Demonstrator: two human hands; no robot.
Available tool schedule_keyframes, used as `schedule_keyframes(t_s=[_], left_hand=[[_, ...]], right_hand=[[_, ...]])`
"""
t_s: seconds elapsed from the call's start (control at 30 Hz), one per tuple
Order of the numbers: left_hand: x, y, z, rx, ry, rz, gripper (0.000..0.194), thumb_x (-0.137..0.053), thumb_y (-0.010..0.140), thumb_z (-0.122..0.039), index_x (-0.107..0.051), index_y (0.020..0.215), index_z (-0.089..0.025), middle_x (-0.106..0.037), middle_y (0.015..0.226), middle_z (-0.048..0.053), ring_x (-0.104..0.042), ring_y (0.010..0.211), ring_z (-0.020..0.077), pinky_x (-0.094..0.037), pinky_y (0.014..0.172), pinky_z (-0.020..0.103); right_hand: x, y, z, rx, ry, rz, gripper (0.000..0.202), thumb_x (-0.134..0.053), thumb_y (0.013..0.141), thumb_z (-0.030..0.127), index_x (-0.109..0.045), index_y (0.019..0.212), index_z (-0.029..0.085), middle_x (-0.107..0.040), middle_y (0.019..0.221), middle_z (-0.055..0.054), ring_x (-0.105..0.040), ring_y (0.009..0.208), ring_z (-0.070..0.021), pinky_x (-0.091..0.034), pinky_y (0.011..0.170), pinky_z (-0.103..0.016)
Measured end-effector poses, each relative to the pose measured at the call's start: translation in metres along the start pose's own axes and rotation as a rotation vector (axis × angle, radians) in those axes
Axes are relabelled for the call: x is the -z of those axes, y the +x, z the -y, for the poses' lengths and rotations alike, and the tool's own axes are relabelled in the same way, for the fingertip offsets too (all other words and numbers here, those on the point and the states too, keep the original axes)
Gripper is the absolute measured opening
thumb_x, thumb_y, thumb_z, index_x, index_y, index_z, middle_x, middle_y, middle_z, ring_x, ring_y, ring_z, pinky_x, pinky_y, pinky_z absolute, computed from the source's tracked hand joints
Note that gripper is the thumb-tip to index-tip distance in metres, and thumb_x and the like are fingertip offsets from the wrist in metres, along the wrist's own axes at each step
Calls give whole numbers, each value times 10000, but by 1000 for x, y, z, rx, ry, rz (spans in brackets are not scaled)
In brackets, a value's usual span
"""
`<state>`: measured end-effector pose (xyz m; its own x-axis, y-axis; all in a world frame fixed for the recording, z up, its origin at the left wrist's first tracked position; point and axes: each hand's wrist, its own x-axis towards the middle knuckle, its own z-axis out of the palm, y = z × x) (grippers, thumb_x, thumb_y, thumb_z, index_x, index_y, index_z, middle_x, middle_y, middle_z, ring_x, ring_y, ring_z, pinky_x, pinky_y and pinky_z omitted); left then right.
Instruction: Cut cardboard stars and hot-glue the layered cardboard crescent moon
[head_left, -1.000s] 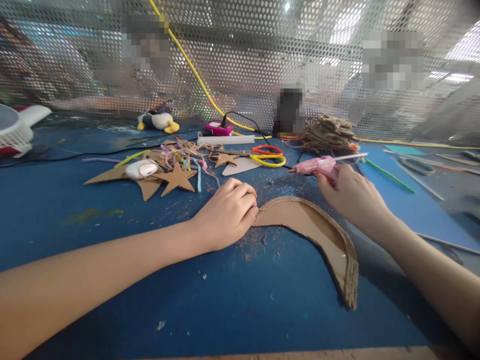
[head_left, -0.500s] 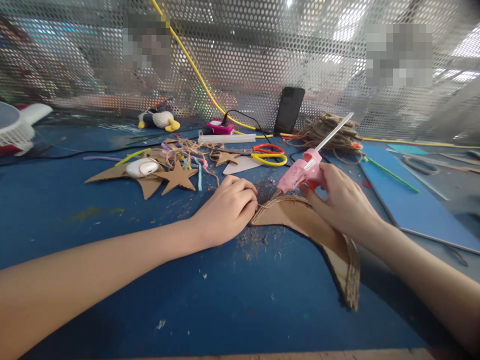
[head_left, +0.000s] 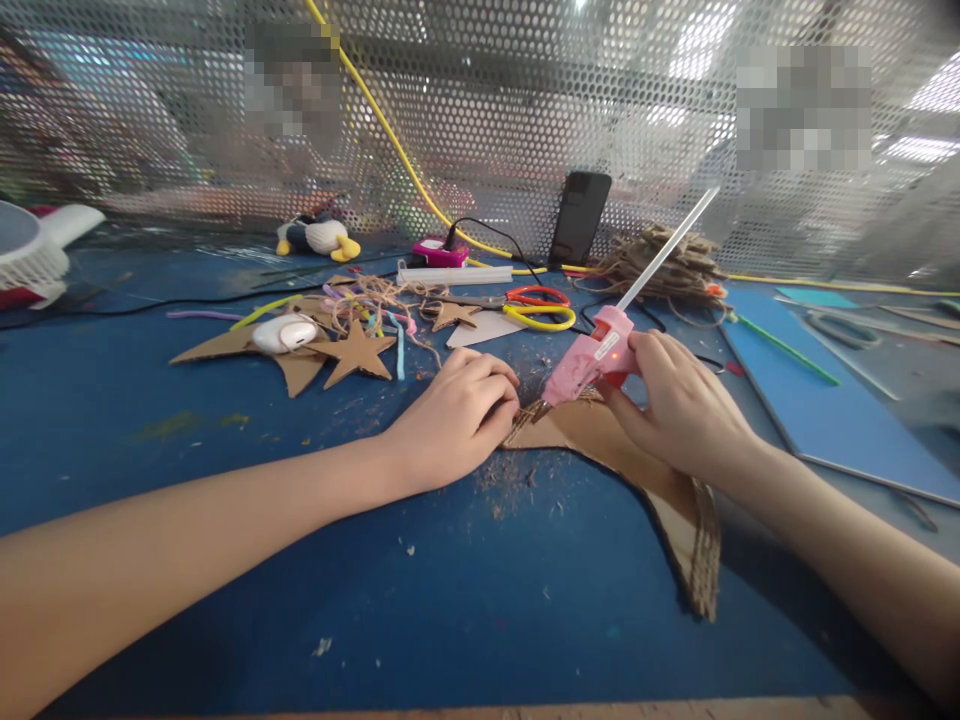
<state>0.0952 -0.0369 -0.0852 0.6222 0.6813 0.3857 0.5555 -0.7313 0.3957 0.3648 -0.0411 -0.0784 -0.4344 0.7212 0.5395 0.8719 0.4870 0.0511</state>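
Observation:
A crescent of brown cardboard (head_left: 600, 432) lies on the blue table, with rows of twine along its outer edge. My left hand (head_left: 457, 415) is closed on the crescent's left tip; its fingertips are partly hidden. In my right hand (head_left: 679, 405) is a pink glue gun (head_left: 581, 368), its nozzle pointing down at the crescent close to my left fingers. A long clear glue stick (head_left: 667, 250) sticks out of the gun's back. The gun and my right hand cover part of the crescent's outer edge.
Behind my left hand lie a cardboard star (head_left: 358, 355), a white earbud case (head_left: 285, 335) and tangled twine. Farther back are scissors (head_left: 540, 310), a bundle of twine (head_left: 660, 265) and a leaning phone (head_left: 580, 218). A blue board (head_left: 840, 390) lies to the right. Perforated metal (head_left: 480, 120) stands behind.
My right hand has brought the glue gun left and down, so its nozzle is now over the crescent nearer the left tip. My left hand has hardly moved.

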Motion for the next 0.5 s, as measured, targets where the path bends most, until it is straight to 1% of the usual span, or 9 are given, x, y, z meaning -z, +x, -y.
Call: schedule_keyframes(t_s=[0.13, 0.5], left_hand=[[1, 0, -1, -29, -17, 4, 235, -462, 1000, -199, -663, 881, -178, -672, 1123, 84, -515, 1135, 243, -404, 1066, 453], [-1, -2, 1, -26, 6, 4, 233, -468, 1003, -200, -662, 878, -172, -662, 1137, 83, -496, 1153, 250, -394, 1074, 457]], right_hand=[[-1, -1, 0, 22, -16, 13, 91, -545, 892, 256, -462, 918, 226, -539, 837, -75, -495, 751, -249, -401, 686, -367], [-3, -2, 0, 25, -27, 33, 86, -537, 881, 223, -473, 937, 219, -575, 852, -83, -528, 767, -257, -419, 703, -370]])
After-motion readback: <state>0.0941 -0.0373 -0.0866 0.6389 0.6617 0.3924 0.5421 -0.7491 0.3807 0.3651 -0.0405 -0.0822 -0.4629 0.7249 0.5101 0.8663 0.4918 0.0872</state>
